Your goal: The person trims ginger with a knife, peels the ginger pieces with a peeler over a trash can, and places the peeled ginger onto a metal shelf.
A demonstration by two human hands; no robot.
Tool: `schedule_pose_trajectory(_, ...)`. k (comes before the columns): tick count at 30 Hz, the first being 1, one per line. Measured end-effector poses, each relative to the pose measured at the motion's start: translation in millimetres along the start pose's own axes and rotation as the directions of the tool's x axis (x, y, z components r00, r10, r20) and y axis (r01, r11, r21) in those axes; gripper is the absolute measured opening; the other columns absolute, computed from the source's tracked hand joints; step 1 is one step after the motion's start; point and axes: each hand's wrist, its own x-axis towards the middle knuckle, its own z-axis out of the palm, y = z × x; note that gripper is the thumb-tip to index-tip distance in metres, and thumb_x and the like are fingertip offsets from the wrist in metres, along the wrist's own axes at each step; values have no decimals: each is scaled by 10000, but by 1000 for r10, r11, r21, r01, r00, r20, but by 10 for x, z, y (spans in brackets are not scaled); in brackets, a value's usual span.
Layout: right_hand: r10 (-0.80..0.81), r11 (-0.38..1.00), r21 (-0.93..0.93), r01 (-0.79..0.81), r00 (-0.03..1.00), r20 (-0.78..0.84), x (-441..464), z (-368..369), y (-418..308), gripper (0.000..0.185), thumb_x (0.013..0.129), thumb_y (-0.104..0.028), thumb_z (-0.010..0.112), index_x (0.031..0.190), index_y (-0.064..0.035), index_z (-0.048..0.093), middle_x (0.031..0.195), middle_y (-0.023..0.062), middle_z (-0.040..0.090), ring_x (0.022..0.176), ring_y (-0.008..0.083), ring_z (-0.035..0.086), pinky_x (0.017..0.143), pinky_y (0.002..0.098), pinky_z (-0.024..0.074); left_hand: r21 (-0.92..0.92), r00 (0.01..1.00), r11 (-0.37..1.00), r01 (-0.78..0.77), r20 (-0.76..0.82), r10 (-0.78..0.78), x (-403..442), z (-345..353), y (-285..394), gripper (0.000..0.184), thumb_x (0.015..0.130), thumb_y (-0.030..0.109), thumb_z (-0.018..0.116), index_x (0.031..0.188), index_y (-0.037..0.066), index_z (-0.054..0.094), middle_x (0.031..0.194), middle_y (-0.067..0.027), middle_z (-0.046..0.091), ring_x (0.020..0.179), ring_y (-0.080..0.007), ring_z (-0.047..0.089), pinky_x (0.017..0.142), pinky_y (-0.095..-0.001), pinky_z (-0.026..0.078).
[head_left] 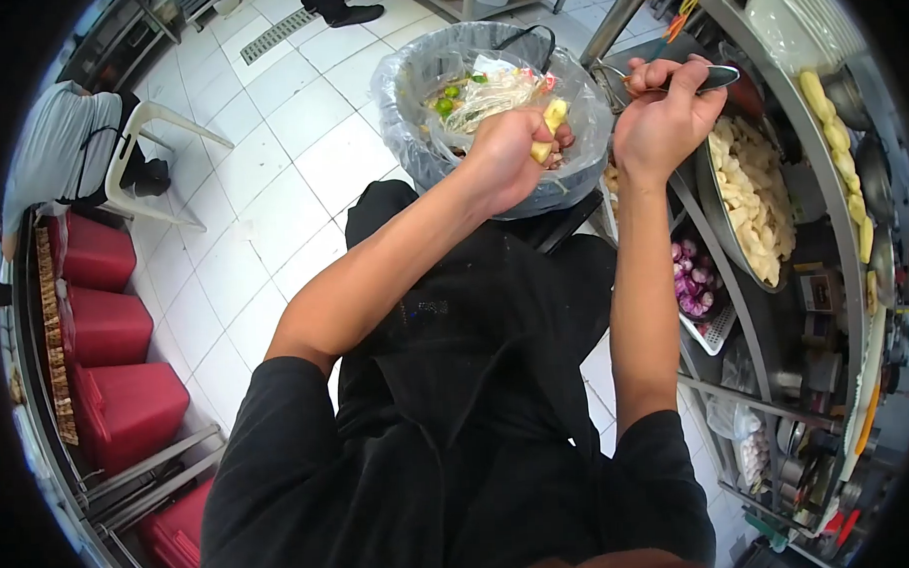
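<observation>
In my left hand (515, 154) is a knobbly pale-yellow piece of ginger (555, 112), fingers closed round it so that its middle is hidden. This hand is above a bin (409, 115) lined with clear plastic, which holds waste, including clear wrapping (488, 95) and green bits (446, 102). My right hand (659, 127) is raised to the right of the bin, its fingers closed on a metal spoon (720, 76). Ginger and spoon are apart. Just right of that hand, a large metal bowl (714, 210) is heaped with pale, peeled-looking ginger pieces (752, 198).
Below the bowl, red onions (693, 281) fill a white basket (715, 337) on the metal shelving. A row of yellowish pieces (836, 150) lies along the right shelf. Red containers (128, 406) and a white plastic chair (130, 160) stand left. Another person's shoe (357, 15) shows at the top.
</observation>
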Motion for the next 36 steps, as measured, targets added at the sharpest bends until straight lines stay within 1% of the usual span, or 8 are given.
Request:
schedule_pose_trajectory(3, 38, 998, -42, -38, 999, 3, -35, -20, -34, 175, 972, -209, 458, 924, -68, 366, 607, 36, 475, 518, 129, 446, 640, 323, 477, -135, 999, 990, 47, 21, -45, -8, -25, 26, 263, 773, 47, 395, 975, -79, 507, 889, -133, 530, 806, -223, 506, 736, -320, 407)
schedule_pose_trajectory(6, 229, 972, 51, -229, 973, 7, -107, -36, -117, 184, 972, -234, 457, 969, -61, 395, 652, 38, 468, 562, 140, 440, 700, 369, 465, -59, 998, 998, 8, -59, -12, -75, 18, 68, 332, 798, 53, 378, 1064, -112, 486, 929, -149, 542, 863, -228, 522, 771, -321, 418)
schedule_pose_trajectory(9, 338, 933, 118, -340, 940, 37, -125, -68, -157, 209, 972, -257, 454, 1018, -58, 410, 677, 38, 456, 603, 149, 440, 754, 407, 447, -97, 984, 995, 7, 178, 10, -42, -90, 60, 354, 829, 28, 391, 1141, -124, 462, 981, -153, 545, 919, -224, 530, 828, -322, 428)
schedule_pose_trajectory(15, 399, 904, 142, -404, 915, 64, -151, -25, -258, 202, 972, -254, 450, 1024, -62, 414, 674, 37, 449, 606, 152, 440, 754, 414, 447, -64, 965, 997, -53, 255, 67, -120, -6, 114, 471, 864, -1, 542, 1287, -111, 368, 1120, -152, 540, 1051, -213, 524, 941, -336, 414)
schedule_pose_trajectory(21, 431, 883, 156, -443, 896, 108, -197, -17, -270, 224, 968, -257, 459, 1031, -45, 424, 682, 23, 424, 625, 137, 416, 788, 414, 436, -113, 988, 991, -75, 126, 89, -155, -40, 75, 597, 805, -1, 654, 1304, -94, 340, 1157, -162, 540, 1052, -228, 547, 948, -376, 424)
schedule_pose_trajectory(29, 199, 978, -89, -188, 970, 136, -284, 7, -158, 191, 965, -206, 470, 1024, -30, 424, 649, 40, 453, 576, 136, 440, 694, 338, 449, -83, 994, 994, -77, 70, 83, -159, 18, 22, 603, 801, -19, 647, 1304, -105, 325, 1136, -177, 543, 1020, -241, 567, 909, -391, 454)
schedule_pose_trajectory(35, -117, 821, -497, 281, 934, 337, -344, 1, -44, 135, 953, -111, 480, 1009, -3, 422, 648, 59, 495, 591, 132, 485, 629, 280, 450, 61, 997, 998, 8, 74, -12, -136, -39, -54, 463, 867, 26, 560, 1279, -85, 380, 1172, -160, 543, 1055, -222, 566, 925, -350, 460)
schedule_pose_trajectory(36, -73, 898, -404, 171, 966, 247, -284, 45, -55, 137, 955, -123, 481, 1015, -18, 419, 646, 53, 490, 590, 142, 481, 640, 289, 458, 89, 997, 996, 24, 74, -31, -130, -63, -69, 466, 868, 28, 556, 1283, -86, 377, 1182, -159, 541, 1058, -224, 567, 920, -349, 463)
